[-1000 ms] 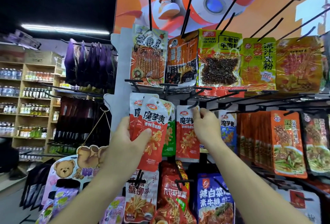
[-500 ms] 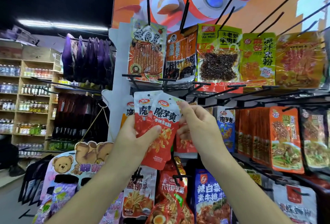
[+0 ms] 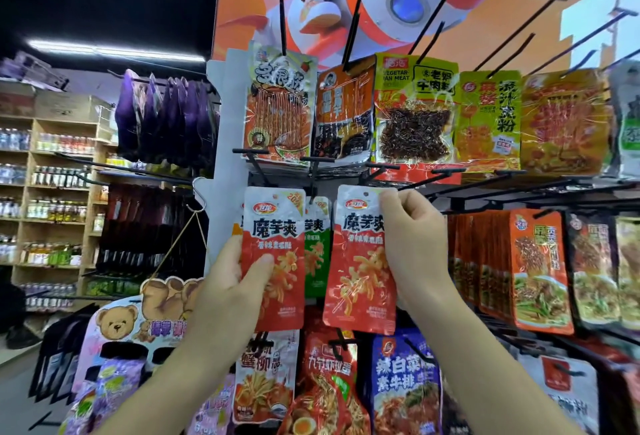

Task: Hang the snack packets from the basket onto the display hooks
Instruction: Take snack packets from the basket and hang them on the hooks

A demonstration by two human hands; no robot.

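Red snack packet (image 3: 360, 261): right hand (image 3: 412, 237) pinches its top right corner, so it hangs below the grip, just right of the green packet (image 3: 317, 247). Not hooked yet, by my read. Left hand (image 3: 228, 282) grips the spare red packet (image 3: 273, 254) mid-height, just left of the green packet. Line the hang hole up with the hook (image 3: 381, 167) up-right of the green packet and push straight back.

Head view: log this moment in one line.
step: hanging | left hand: grips left packet | right hand: pinches right packet at top corner | hooked: cannot tell
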